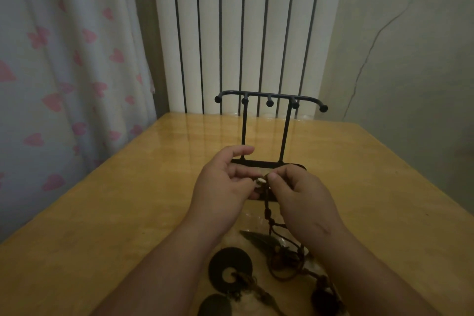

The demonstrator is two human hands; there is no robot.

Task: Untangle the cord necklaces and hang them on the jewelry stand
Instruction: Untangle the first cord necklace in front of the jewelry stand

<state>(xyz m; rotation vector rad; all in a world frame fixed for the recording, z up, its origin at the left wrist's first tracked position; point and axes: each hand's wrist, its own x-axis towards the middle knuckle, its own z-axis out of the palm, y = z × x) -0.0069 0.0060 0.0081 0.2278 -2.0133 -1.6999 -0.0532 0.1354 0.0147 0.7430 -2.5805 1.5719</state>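
Observation:
A black metal jewelry stand (269,100) rises mid-table, its hooks bare. In front of its base, my left hand (223,182) and my right hand (300,197) meet and pinch a brown cord necklace (268,209) at its top, beside a small pale bead (261,181). The cord hangs down from my fingers to a tangle of cords (287,259) lying on the table between my forearms. A dark ring-shaped pendant (229,268) and a dark leaf-shaped pendant (256,237) lie in that heap.
The yellow wooden table (128,200) fills the lower view. A white ribbed radiator (243,33) stands behind it, a curtain with pink hearts (64,72) hangs at the left, and a pale wall with a thin cable (369,51) is at the right. More dark pendants (325,297) lie near the bottom edge.

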